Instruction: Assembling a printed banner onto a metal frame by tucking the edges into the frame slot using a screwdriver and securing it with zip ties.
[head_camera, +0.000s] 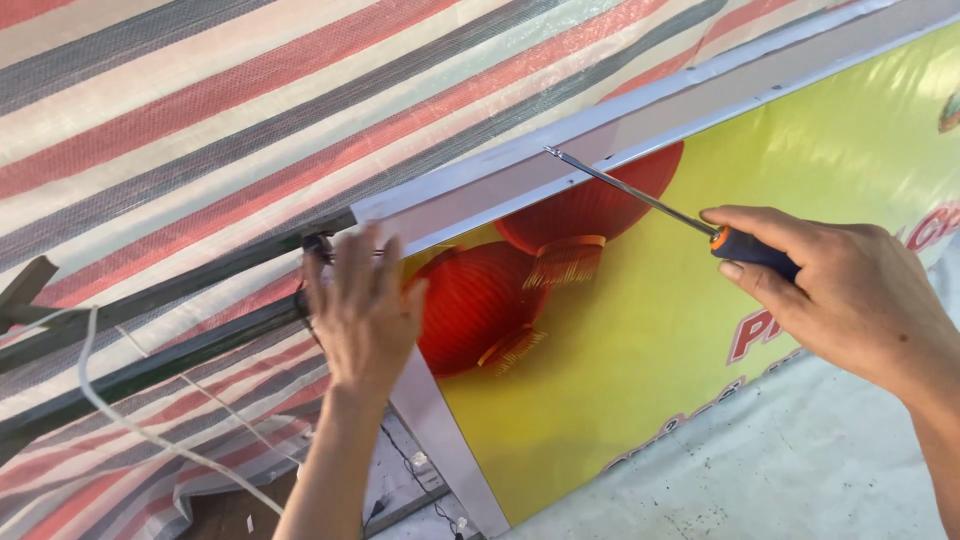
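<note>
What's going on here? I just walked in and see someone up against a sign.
A person holds a screwdriver in the right hand, its tip at the grey metal frame of a yellow sign panel printed with red lanterns. The left hand is pressed flat against the frame's corner, beside a striped tarp.

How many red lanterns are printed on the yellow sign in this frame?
2. One red lantern sits just under the metal frame, below the screwdriver held in the right hand. The other lantern is lower left, beside the left hand, which may cover part of it.
</note>
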